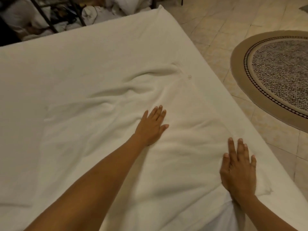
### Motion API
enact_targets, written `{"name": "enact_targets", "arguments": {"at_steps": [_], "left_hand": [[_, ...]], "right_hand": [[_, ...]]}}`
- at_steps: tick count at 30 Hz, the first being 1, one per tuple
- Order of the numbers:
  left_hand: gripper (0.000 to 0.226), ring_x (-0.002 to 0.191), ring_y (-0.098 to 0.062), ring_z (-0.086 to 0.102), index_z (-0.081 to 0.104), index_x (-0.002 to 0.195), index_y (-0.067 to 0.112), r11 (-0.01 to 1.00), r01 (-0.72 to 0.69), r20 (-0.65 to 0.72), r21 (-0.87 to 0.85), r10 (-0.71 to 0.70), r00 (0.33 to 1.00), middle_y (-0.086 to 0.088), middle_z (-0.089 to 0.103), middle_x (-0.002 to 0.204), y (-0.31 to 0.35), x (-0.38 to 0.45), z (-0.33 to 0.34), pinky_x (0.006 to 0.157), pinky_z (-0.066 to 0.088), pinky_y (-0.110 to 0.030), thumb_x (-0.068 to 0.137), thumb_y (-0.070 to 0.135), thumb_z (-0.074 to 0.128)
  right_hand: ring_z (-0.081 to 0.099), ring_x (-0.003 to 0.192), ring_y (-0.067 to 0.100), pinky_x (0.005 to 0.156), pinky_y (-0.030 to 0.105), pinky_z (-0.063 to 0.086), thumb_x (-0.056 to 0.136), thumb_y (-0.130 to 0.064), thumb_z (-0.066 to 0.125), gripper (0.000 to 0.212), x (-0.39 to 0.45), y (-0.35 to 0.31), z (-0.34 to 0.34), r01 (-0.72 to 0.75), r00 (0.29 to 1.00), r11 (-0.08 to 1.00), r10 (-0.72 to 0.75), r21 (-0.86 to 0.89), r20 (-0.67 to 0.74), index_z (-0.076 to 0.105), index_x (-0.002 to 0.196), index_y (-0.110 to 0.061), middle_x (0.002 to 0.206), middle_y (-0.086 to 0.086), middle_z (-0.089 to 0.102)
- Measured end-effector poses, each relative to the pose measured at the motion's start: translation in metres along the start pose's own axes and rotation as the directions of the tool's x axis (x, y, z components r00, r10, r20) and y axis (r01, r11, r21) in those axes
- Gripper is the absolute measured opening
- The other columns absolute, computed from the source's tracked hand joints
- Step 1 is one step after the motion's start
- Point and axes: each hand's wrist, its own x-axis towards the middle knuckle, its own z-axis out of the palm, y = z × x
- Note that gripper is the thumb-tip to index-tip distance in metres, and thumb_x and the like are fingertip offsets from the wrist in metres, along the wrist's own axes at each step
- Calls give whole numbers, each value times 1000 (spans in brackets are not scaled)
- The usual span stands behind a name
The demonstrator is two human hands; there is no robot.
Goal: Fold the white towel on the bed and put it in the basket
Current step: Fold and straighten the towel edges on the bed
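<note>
A white towel (106,130) lies spread out and wrinkled on the white bed (66,64). My left hand (152,126) rests flat on the towel near its middle, palm down, fingers apart. Flat on the towel's right side, near the bed's right edge, lies my right hand (238,170), fingers spread and pointing away from me. Neither hand grips the cloth. No basket is in view.
Tiled floor (216,30) runs along the bed's right side, with a round patterned rug (275,72) on it. Beyond the bed's far edge, a dark metal frame (46,17) stands among piles of white linen (93,12).
</note>
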Motion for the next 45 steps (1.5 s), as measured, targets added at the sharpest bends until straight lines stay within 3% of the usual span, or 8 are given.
{"name": "enact_targets", "arguments": {"at_steps": [8,14,19,26,34,40,42,45], "left_hand": [[62,149,-17,-6,-3,153,17,982,182,119,52,-187,975,-5,-10,161,-47,-118,-10,121,2,-43,102,44,21],[62,149,-17,-6,-4,152,16,942,325,112,82,-332,936,-5,-10,161,-105,-179,-2,121,2,-42,102,44,19],[62,149,-18,-6,-4,152,16,919,376,108,115,-388,915,-5,-11,161,-169,-219,8,121,4,-43,102,44,20],[60,149,-18,-4,-8,152,17,949,314,159,23,-313,936,-4,-9,161,-237,-282,20,121,6,-41,103,41,18],[57,149,-19,-2,-6,152,15,978,113,156,176,-141,978,-5,-6,161,-318,-324,22,120,8,-41,103,16,24],[66,149,-20,-4,-8,151,13,979,82,66,184,-96,993,-6,-11,161,-344,-310,24,121,7,-41,97,-1,26],[63,149,-19,-3,-9,151,14,981,68,18,181,-72,997,-6,-10,161,-350,-298,25,121,8,-40,99,2,25],[59,149,-19,0,-6,152,15,982,57,-40,179,-50,998,-5,-7,161,-360,-275,22,120,9,-39,102,9,23]], "right_hand": [[6,145,25,116,53,9,96,-41,8,56,-14,-16,-23,-79,983,994,90,-75,162,-1,150,-26,159,8,4],[29,136,37,105,62,21,86,-45,18,66,-85,-69,-13,-17,998,998,13,62,63,37,143,-16,150,20,31],[34,135,34,105,60,20,88,-37,22,62,-146,-134,17,43,999,998,-44,44,24,38,142,-12,148,17,37],[26,139,33,108,61,14,87,-38,20,68,-241,-236,49,53,997,999,-54,12,50,30,144,-3,150,18,31],[30,133,28,104,54,26,91,-38,26,59,-371,-347,98,108,987,994,-110,29,119,42,139,-7,145,19,40],[13,144,20,107,46,19,86,-66,12,81,-414,-361,129,127,971,992,-120,-24,207,28,145,-13,154,10,25],[0,146,11,112,40,14,87,-65,14,77,-412,-357,134,125,977,992,-119,-22,175,22,147,-18,157,2,12],[0,145,8,113,35,9,90,-57,18,68,-410,-357,140,110,981,994,-107,-11,159,29,145,-18,158,-1,9]]}}
